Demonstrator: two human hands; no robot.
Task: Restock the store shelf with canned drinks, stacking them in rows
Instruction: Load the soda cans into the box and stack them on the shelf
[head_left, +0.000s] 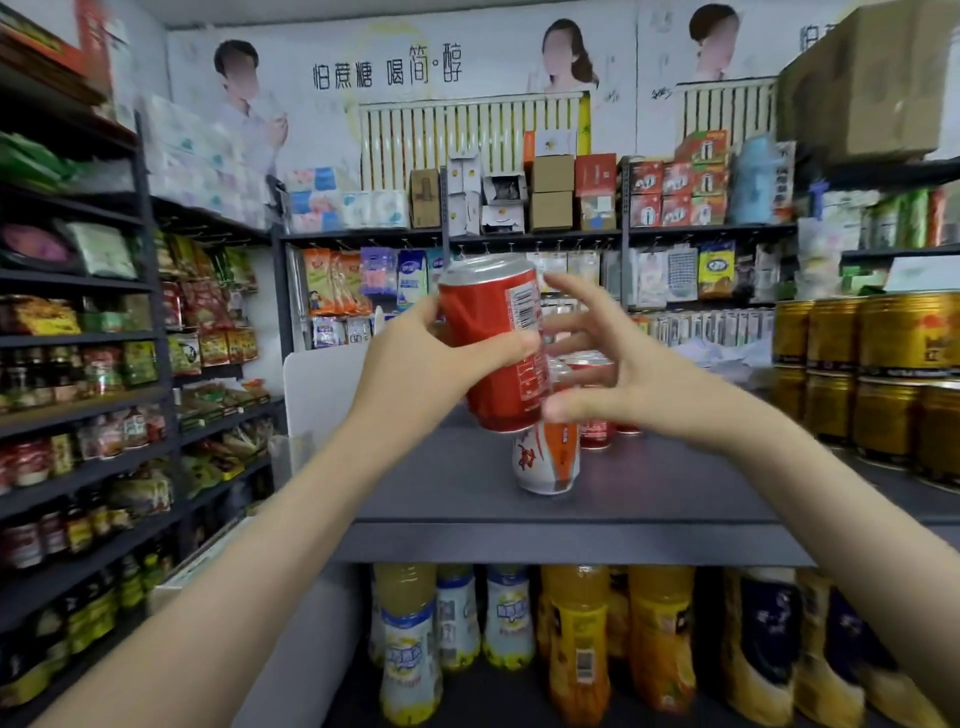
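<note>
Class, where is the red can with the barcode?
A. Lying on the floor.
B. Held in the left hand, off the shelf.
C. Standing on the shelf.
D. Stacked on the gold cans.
B: the left hand grips the red can, tilted in the air above the grey shelf.

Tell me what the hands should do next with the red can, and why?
Probably straighten the red can and lower it onto the white-and-orange can. The left hand holds it tilted just above that can, and the right hand is open beside it.
</note>
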